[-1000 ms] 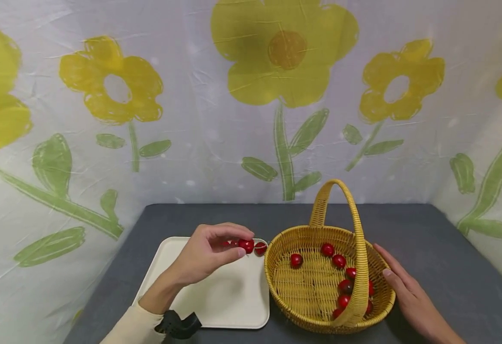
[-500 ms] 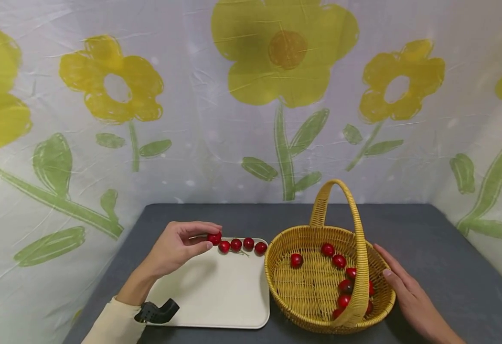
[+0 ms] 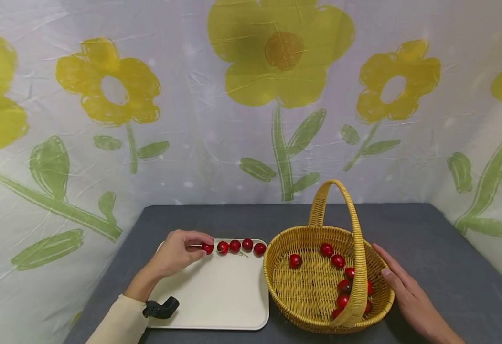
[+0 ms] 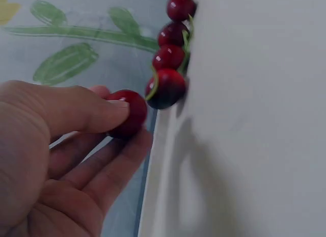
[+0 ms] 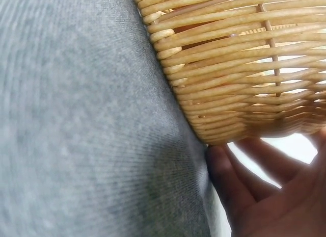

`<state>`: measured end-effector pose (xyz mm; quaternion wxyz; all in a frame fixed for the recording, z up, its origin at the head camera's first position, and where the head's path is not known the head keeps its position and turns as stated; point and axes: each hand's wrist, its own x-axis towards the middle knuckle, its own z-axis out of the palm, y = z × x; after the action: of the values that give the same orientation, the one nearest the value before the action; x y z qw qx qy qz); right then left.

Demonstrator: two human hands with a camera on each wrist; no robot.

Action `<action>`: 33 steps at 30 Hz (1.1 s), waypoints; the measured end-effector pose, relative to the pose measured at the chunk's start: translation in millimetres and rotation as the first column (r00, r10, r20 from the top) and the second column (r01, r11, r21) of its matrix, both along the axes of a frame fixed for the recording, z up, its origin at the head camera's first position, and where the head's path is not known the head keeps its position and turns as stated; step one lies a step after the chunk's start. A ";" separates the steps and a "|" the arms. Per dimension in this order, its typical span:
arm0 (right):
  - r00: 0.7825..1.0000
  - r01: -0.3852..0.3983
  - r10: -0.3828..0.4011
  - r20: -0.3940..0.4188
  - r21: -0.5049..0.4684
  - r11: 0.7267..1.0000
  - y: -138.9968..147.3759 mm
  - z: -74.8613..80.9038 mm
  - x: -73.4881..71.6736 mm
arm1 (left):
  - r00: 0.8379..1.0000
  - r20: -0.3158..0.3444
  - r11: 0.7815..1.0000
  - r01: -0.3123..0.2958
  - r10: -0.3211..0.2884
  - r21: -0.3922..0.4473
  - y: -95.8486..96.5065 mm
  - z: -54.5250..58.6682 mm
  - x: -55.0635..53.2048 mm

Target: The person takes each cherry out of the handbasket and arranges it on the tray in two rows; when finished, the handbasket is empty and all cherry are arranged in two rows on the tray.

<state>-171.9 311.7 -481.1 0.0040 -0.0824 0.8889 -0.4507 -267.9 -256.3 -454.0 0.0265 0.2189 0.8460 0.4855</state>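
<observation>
Cherry (image 3: 208,248) is held between the thumb and fingertips of your left hand (image 3: 175,255), at the far edge of the cream tray (image 3: 216,298), just beside the left end of a row of four cherries (image 3: 235,246). Your right hand (image 3: 414,298) lies against the outer right side of the wicker basket (image 3: 308,291), fingers extended along the wall and gripping nothing firmly that the views confirm. More cherries (image 3: 338,261) lie in the basket, most of them toward its right side, partly behind the handle (image 3: 358,267). The step in hand is judged to be setting this one fruit at the row's left end; whether it bears on the tray or hangs slightly above it cannot be told. The next move calls for you to steady the fruit beside its neighbour, then part thumb and fingers gently so it does not roll. Note the curved stem (image 4: 153,83) on that neighbour: you should keep your fingertips clear of it, as a snag could drag the row out of line.
</observation>
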 end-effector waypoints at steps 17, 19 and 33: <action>1.000 -0.010 0.010 -0.015 -0.030 0.999 -1.1 -0.6 4.1 | 0.993 -0.103 0.986 -0.072 0.056 -0.152 11.1 -10.0 -12.9; 1.000 -0.014 0.014 -0.009 -0.041 0.999 -1.1 1.0 4.0 | 0.992 -0.115 0.987 -0.073 0.057 -0.144 13.0 -9.7 -12.5; 1.000 -0.010 0.009 -0.017 -0.019 1.000 0.0 -0.7 0.9 | 0.971 -0.231 0.975 -0.102 0.055 -0.198 15.9 -11.6 -9.6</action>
<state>-171.0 311.8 -481.8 -0.0023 -0.0906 0.8842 -0.4583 -277.6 -240.5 -465.7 -0.0656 0.2345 0.8978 0.3671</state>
